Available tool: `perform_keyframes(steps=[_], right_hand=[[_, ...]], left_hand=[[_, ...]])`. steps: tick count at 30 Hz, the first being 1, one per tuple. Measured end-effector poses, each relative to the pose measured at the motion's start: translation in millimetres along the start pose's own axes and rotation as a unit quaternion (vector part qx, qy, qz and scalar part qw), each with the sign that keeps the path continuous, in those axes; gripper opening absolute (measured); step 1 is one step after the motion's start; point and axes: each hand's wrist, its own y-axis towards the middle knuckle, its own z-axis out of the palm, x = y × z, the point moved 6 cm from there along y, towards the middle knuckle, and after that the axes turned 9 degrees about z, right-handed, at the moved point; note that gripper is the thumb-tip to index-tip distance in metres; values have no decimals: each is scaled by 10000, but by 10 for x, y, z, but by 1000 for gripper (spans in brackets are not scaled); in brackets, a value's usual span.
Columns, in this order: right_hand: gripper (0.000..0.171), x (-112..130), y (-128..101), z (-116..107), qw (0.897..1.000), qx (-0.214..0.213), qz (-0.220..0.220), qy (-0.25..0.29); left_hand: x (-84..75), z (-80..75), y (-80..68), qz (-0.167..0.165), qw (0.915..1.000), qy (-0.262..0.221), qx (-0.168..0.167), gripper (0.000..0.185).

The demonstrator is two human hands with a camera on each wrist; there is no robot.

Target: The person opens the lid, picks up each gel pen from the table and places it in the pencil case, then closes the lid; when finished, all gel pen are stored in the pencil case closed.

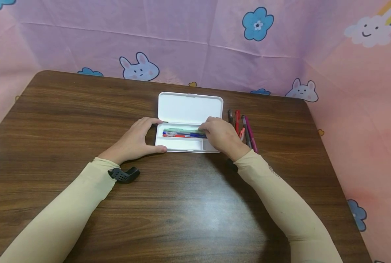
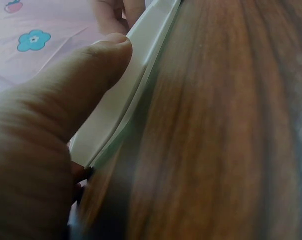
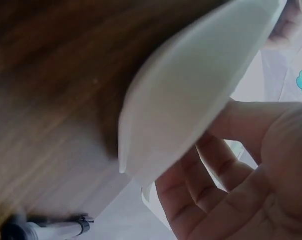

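An open white pencil case [image 1: 182, 143] lies mid-table with its lid [image 1: 190, 107] folded back. Inside lie a green pen [image 1: 182, 130], a blue one and a red one. My left hand [image 1: 153, 134] grips the case's left end, thumb at the front corner and fingers at the back; the left wrist view shows my thumb [image 2: 76, 95] pressed to the case wall [image 2: 126, 100]. My right hand [image 1: 204, 128] is over the case's right end, with curled fingers on the green pen's end. In the right wrist view my fingers [image 3: 210, 170] reach behind the case [image 3: 190, 95].
Several loose pens [image 1: 248, 131] lie on the brown wooden table [image 1: 67, 120] just right of the case; one pen [image 3: 51, 230] shows in the right wrist view. Pink patterned cloth walls [image 1: 83, 40] enclose the table at the back and both sides.
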Motion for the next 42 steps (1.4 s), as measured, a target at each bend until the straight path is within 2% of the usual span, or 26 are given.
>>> perform_keyframes(steps=[6,12,20,28,35,38,42], right_hand=[[27,-36,-20,-37,10000,7,-34,32],[26,-181,-146,-242,9992,-274,-56,295],[26,-677,-405,-539,9884,-882,352,1188],[28,-1053,-545,-554,9788,-1046,605,1653],[33,-1360,-612,-477,9733,-792,1140,1828],[36,-1484,-637,-442,9715,-517,1411,1834],[37,-1560,-625,-362,9716,-42,1561,1777]], left_hand=[[15,17,4,-27,10000,-13,11,100],[30,21,4,-27,10000,-5,0,100],[22,13,-3,-55,10000,2,31,99],[35,0,-5,-86,10000,0,46,101],[14,13,8,-57,10000,-20,47,100],[12,18,8,-51,10000,-37,45,100],[19,15,2,-52,10000,-21,27,100]])
